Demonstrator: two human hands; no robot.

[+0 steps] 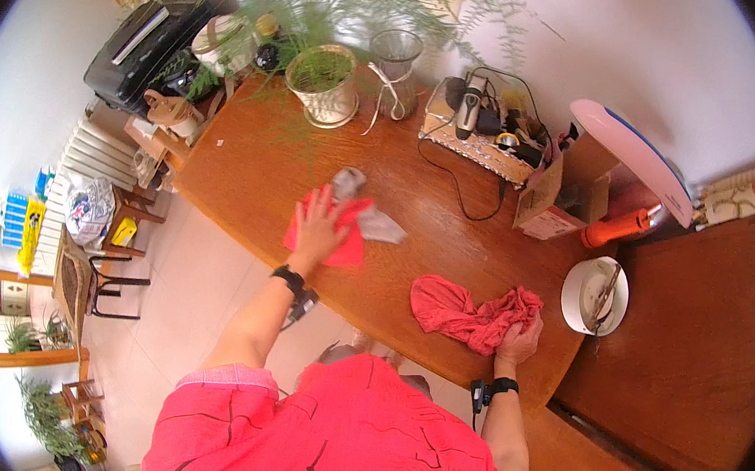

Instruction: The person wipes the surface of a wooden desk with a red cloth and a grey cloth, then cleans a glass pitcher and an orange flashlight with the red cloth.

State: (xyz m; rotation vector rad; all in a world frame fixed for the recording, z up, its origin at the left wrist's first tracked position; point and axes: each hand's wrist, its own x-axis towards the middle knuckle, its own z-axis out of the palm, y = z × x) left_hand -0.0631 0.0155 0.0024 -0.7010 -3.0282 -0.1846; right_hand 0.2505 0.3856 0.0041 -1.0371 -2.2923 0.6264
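My left hand (320, 231) lies flat with spread fingers on a bright red and grey cloth (352, 252) on the wooden table (238, 160). Grey parts of that cloth stick out beyond the fingertips and to the right; the area is slightly blurred. Near the table's right end, my right hand (521, 341) grips the bunched end of a darker red cloth (450, 304), whose other end spreads over the wood to the left. Each wrist wears a black band with a small device.
A white bowl (570, 298) holding a stick-like item stands right of my right hand. Along the wall are a potted plant (323, 96), a glass vase (395, 61), a box with a hair clipper (472, 107) and its cord, an open carton (548, 214) and an orange flashlight (615, 229).
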